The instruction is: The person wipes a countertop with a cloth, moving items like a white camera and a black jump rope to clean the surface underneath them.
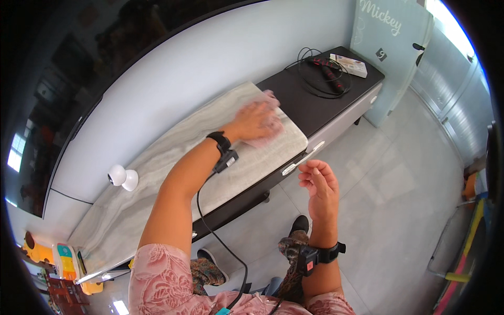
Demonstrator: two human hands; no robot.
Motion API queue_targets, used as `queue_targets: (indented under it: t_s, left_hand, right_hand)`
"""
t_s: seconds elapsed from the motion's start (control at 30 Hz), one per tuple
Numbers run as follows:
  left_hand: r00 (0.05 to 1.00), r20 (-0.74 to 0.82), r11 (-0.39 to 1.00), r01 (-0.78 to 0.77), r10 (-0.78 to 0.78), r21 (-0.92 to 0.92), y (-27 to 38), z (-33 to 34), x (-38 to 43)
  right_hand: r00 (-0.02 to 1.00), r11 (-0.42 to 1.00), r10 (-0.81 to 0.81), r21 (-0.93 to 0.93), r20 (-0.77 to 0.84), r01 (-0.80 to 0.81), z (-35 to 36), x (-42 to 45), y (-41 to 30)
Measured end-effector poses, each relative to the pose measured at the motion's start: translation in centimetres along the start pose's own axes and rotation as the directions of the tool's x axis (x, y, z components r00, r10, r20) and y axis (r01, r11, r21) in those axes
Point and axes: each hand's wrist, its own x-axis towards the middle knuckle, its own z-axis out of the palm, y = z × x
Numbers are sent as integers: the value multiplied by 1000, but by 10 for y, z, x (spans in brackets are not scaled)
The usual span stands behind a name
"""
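Observation:
Blurred by motion, my left hand (pixel 254 120) lies flat on a pink cloth (pixel 271 128) against the marble-patterned top of a long cabinet (pixel 220 189), near its right end. Parts of the cloth show beyond the fingers and under the palm. My right hand (pixel 319 179) is raised in front of the cabinet's edge, fingers loosely curled, with nothing seen in it. Close to its fingertips are white drawer handles (pixel 289 169). Both wrists wear black straps with small devices.
A white camera (pixel 123 177) stands on the cabinet's left part. On the dark right section (pixel 291 98) lie a coiled black cable with red-and-black handles (pixel 332 78) and a small box (pixel 348 65). A large dark screen (pixel 78 78) hangs above. A black cable runs from my left wrist.

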Motion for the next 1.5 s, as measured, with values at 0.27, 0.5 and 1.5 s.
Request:
queue_targets:
  t_s: [0.27,0.5,1.5]
  left_hand:
    - [735,167,734,674,-657,-80,-63,-5,11]
    - [979,-168,984,-136,115,-118,49,-25,19]
    - [788,-455,847,518,-415,123,107,-11,-284]
  right_hand:
    - [997,999,-50,-11,-53,49,-26,0,-14]
    - [998,999,-32,25,-49,33,-14,-1,-10]
    - [998,1000,-4,-10,55,5,9,-20,11]
